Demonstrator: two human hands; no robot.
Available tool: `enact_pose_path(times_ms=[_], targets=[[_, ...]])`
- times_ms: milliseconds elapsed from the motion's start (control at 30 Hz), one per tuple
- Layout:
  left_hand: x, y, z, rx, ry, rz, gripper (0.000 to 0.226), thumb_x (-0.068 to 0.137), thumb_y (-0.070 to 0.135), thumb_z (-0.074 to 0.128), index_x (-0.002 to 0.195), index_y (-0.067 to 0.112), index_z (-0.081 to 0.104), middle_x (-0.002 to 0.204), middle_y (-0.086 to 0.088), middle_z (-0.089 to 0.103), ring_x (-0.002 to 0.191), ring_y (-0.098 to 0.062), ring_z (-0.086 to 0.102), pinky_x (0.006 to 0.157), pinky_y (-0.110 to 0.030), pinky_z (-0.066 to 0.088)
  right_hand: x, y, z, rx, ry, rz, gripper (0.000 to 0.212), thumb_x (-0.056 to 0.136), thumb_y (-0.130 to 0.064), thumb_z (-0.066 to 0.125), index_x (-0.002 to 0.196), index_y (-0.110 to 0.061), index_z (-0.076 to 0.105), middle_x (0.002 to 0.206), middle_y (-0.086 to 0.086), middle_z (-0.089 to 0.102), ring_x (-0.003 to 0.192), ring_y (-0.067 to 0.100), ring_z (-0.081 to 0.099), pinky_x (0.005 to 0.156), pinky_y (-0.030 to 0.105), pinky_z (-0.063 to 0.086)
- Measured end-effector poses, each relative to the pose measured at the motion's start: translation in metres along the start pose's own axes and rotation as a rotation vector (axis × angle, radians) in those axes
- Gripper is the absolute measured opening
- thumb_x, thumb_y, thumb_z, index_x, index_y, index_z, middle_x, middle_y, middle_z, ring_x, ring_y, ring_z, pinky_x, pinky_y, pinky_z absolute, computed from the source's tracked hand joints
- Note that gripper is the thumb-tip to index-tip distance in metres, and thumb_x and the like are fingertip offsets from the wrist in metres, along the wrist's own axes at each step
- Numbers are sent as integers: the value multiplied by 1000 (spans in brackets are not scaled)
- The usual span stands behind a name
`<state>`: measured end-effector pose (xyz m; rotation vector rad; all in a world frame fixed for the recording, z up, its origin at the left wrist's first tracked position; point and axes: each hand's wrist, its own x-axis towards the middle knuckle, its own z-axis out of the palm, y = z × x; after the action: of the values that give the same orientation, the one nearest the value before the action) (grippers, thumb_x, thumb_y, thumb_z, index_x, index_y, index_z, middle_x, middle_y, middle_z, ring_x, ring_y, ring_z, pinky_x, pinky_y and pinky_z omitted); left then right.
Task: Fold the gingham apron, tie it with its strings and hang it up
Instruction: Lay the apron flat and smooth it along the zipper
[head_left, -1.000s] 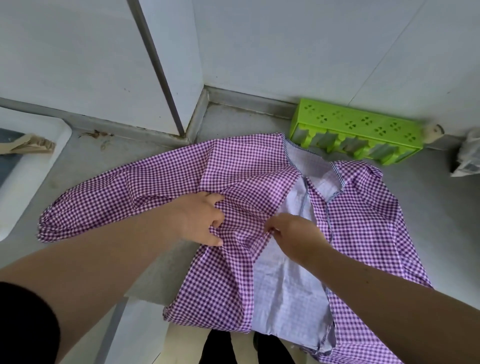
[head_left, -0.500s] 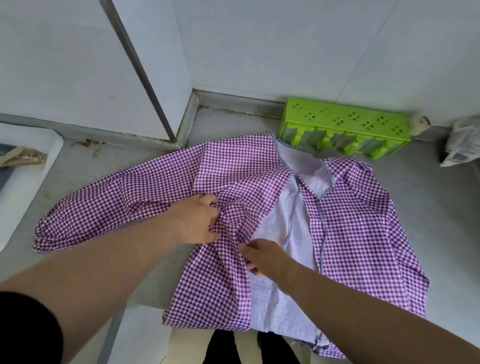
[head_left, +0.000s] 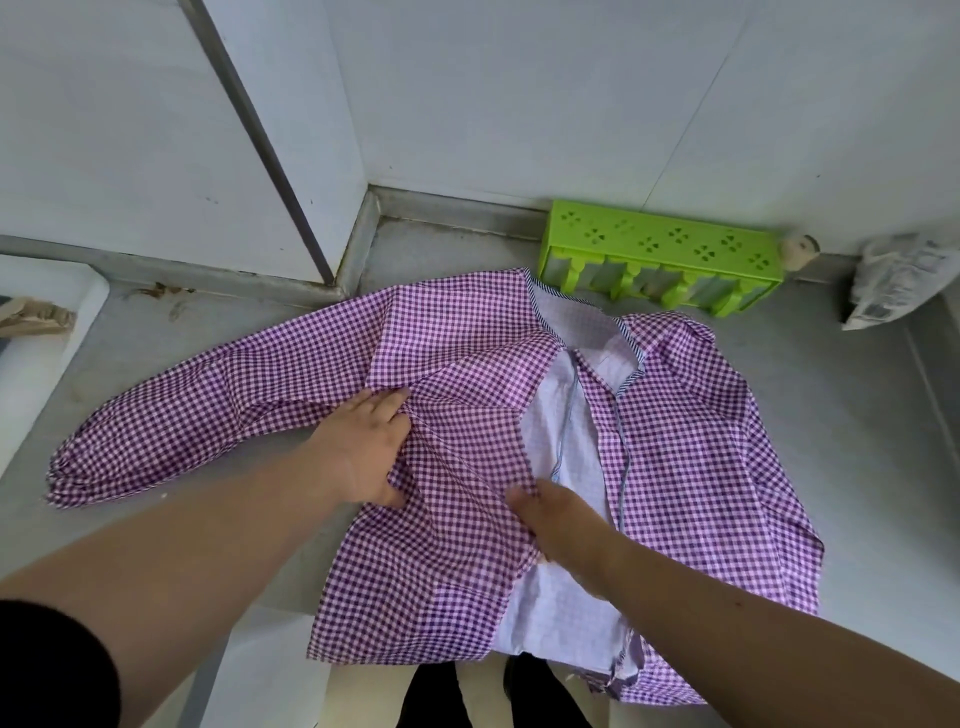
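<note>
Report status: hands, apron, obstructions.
Left hand flat, pressing purple gingham apron. Right hand on its front edge, fingers hidden. Apron unfolded. Green plastic rack behind, clear.

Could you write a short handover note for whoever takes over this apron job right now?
Left hand: lies flat, fingers straight, pressing the gingham apron near its left sleeve.
Right hand: rests on the left panel's inner edge; whether it pinches the cloth cannot be told.
Apron: spread open, lining up, on the grey counter, sleeve stretched left, hem hanging over the near edge. A green rack stands behind it by the wall.
Done: laid out and being smoothed.
Left: fold, tie with the strings, hang up.
</note>
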<state>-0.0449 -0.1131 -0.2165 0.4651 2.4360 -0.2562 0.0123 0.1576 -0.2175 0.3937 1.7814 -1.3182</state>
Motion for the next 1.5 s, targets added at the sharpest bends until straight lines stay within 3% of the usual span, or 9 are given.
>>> enact_pose_path(times_ms=[100,233,500,733,900,1033,1133,1300,1500], targets=[[-2,1,-4,12,-35,-3,117,69,81,73,159,24,25,174,-14,-16,161,-35,0,131,-49,4,-13,11,5,-148,-227,11,23,96,-51,64,108,-32,71,117,-14,73,116,11,64,115,46,42],[-4,5,-11,30,-84,-2,119,69,75,79,161,30,20,172,-16,-22,161,-37,-6,131,-49,2,-23,17,19,-51,-334,24,60,91,-62,59,142,-32,54,146,-12,57,137,14,49,121,44,32],[-3,9,-17,106,-166,22,125,68,68,85,163,31,12,170,-18,-27,160,-38,-6,130,-48,8,-28,24,16,-490,-407,14,41,103,-38,54,143,-27,53,142,-6,61,130,20,56,119,44,36],[-4,7,-13,175,-129,67,123,68,68,83,160,23,16,173,-15,-20,160,-36,5,130,-46,10,-38,17,-15,-993,-616,87,31,107,-23,50,135,-10,48,124,3,73,83,13,75,74,31,58],[-4,9,-11,94,-10,158,99,73,80,67,148,21,42,174,-6,8,156,-31,19,128,-47,21,-33,6,-20,-987,-244,18,62,93,-60,58,148,-35,45,152,-5,52,137,23,52,113,43,41],[-4,9,-6,77,32,229,65,80,72,68,127,27,58,175,-3,8,160,-30,9,130,-50,11,-2,2,-17,-475,177,7,47,90,-64,62,117,-25,61,102,-10,70,90,11,68,70,29,52],[-7,11,-3,61,126,218,64,81,69,68,131,31,57,174,-3,10,160,-29,7,131,-49,6,13,-1,-14,-220,305,60,36,94,-52,61,112,-20,62,93,-3,70,80,16,67,69,34,57],[-6,4,-3,-249,159,-96,98,72,73,77,147,28,33,170,-4,6,159,-29,11,128,-49,24,7,-2,-34,-414,370,24,22,91,-37,53,75,-22,52,68,-3,59,58,17,53,52,28,39],[2,-10,14,-354,-54,-211,127,74,72,77,165,30,-2,174,-1,-13,162,-27,0,129,-51,20,7,0,-58,-783,393,18,27,85,-48,52,87,-22,56,81,-6,64,73,16,64,61,31,51]])
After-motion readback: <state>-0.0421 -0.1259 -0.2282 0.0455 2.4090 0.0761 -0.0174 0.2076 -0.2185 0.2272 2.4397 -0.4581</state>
